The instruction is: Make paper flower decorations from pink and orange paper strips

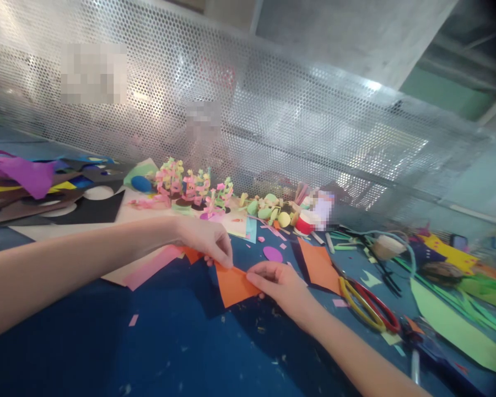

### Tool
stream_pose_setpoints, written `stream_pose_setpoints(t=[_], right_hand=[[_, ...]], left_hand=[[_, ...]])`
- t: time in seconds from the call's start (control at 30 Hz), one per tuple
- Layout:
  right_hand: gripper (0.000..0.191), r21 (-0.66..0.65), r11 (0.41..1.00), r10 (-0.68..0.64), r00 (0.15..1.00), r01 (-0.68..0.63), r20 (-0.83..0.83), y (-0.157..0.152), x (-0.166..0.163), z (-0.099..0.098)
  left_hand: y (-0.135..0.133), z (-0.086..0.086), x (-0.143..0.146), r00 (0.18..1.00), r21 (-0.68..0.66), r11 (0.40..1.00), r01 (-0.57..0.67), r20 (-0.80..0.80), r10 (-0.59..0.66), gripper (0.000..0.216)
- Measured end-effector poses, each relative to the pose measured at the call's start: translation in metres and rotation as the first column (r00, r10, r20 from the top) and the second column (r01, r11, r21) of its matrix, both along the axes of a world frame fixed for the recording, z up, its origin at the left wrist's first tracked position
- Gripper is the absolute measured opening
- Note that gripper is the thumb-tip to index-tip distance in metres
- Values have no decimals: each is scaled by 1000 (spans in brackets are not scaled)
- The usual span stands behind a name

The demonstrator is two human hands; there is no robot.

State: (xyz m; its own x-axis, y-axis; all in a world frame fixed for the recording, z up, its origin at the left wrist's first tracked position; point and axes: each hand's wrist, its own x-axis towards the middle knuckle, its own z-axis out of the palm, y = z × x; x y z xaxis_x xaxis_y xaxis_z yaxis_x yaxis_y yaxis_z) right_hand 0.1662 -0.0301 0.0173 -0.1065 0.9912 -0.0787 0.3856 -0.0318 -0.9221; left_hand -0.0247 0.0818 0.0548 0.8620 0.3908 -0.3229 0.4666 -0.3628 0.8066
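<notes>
My left hand (209, 241) pinches the upper left corner of a small orange piece of paper (233, 288). On its right edge, my right hand (279, 281) holds the same sheet between thumb and fingers. The paper hangs tilted just above the blue table (169, 342). Partly behind my left hand lies another orange scrap (192, 255), beside a pink paper strip (157, 267). A purple paper circle (273, 254) rests beyond my right hand. Farther right is a larger orange sheet (320, 264), with scissors (367, 306) with yellow and red handles touching its corner.
Curly pink and yellow paper plants (194, 184) stand at the back, near green paper leaves (268, 208). Black and purple paper (28, 173) is piled at left. A glue gun (434, 353) and a light green sheet (458, 325) lie at right. A perforated metal screen (248, 110) rises behind.
</notes>
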Motion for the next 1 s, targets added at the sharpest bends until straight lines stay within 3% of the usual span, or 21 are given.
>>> stream_pose_setpoints(t=[0.27,0.43,0.73,1.0], right_hand=[[23,-32,999,7,999,-8,-35,0,0,-2],[20,-7,999,31,999,-31,33,-1,0,-3],[13,79,991,102,993,-106,54,-4,-2,-6],[15,66,995,65,996,-70,68,-3,-2,-4]], left_hand=[[1,0,0,999,51,998,40,11,-41,26],[0,0,0,998,83,995,56,17,-57,28],[-2,-1,-2,988,-41,988,149,-31,-150,25],[-1,-4,-1,996,11,996,87,5,-87,27]])
